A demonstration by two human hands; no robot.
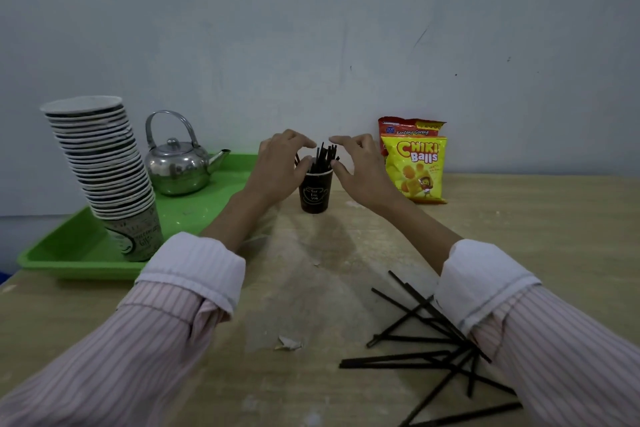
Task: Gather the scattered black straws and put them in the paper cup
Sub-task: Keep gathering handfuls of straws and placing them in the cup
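A dark paper cup (314, 191) stands upright at the far middle of the wooden table, with several black straws (323, 158) sticking up out of it. My left hand (280, 166) curves around the cup's left rim, fingers spread, its thumb near the rim. My right hand (356, 163) hovers at the cup's right side, fingers apart, holding nothing. Several more black straws (415, 354) lie scattered in a loose pile on the table near my right sleeve, partly hidden under that arm.
A green tray (69, 253) at the left holds a tall leaning stack of paper cups (100, 170) and a metal kettle (180, 163). Two snack bags (415, 166) stand against the wall right of the cup. A paper scrap (289, 343) lies mid-table.
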